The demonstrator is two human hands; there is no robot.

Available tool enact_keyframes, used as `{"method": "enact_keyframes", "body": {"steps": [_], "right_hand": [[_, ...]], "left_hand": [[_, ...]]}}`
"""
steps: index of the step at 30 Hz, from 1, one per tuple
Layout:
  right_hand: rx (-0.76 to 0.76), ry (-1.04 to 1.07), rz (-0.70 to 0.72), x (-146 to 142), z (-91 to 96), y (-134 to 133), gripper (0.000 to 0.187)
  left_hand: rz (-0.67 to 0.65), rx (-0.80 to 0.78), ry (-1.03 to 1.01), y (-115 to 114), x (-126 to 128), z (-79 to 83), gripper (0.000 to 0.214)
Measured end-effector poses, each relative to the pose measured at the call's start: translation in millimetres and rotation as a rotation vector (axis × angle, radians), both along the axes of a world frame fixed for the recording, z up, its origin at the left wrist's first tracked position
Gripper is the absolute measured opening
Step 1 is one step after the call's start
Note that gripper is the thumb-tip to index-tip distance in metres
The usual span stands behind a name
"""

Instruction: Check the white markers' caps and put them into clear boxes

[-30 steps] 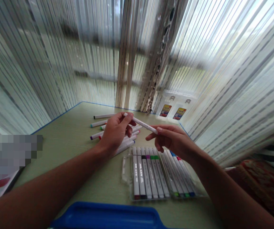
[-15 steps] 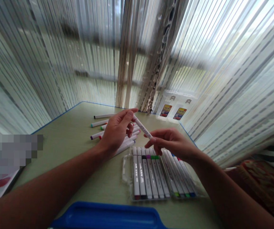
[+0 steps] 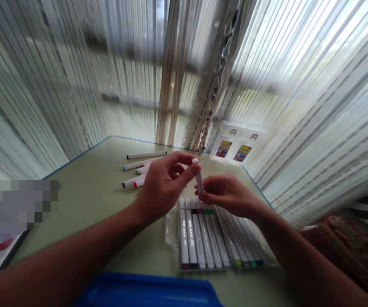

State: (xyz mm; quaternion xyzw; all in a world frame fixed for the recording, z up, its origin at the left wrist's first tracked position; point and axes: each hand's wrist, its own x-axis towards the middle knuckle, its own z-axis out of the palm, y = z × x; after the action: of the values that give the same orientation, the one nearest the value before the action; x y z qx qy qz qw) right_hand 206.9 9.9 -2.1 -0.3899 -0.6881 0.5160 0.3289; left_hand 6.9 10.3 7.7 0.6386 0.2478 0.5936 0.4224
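Centrally, my left hand (image 3: 167,183) is pinching the upper end of a white marker (image 3: 199,182) while my right hand (image 3: 230,192) is clasping its lower end; nearer me than this grip, a clear case (image 3: 170,230) is holding capped markers (image 3: 204,238), and loose markers (image 3: 147,155) are lying beyond my left hand.

Two hands, the left hand (image 3: 163,185) and the right hand (image 3: 231,194), hold one white marker (image 3: 199,181). Under them, one clear marker case (image 3: 171,230) has six markers (image 3: 202,241) on its left side; those on its right blur past counting. Past the left hand lie at least five loose markers (image 3: 146,155); past the right, one clear plastic box (image 3: 246,131) with two labels (image 3: 224,149). Nearer than both hands: one blue tray (image 3: 152,291).
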Motion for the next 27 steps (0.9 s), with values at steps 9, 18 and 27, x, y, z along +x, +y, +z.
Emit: {"method": "enact_keyframes", "body": {"steps": [9, 18, 27], "right_hand": [[0.196, 0.015, -0.063, 3, -1.5, 3, 0.022], [0.364, -0.119, -0.118, -2, 11.5, -1, 0.025], [0.275, -0.070, -0.093, 2, 3.9, 2, 0.031]], "left_hand": [[0.017, 0.361, 0.205, -14, 0, -3.0, 0.016], [0.028, 0.442, 0.322, -21, -2, -2.2, 0.014], [0.062, 0.431, 0.311, -20, -2, -1.6, 0.015]]}}
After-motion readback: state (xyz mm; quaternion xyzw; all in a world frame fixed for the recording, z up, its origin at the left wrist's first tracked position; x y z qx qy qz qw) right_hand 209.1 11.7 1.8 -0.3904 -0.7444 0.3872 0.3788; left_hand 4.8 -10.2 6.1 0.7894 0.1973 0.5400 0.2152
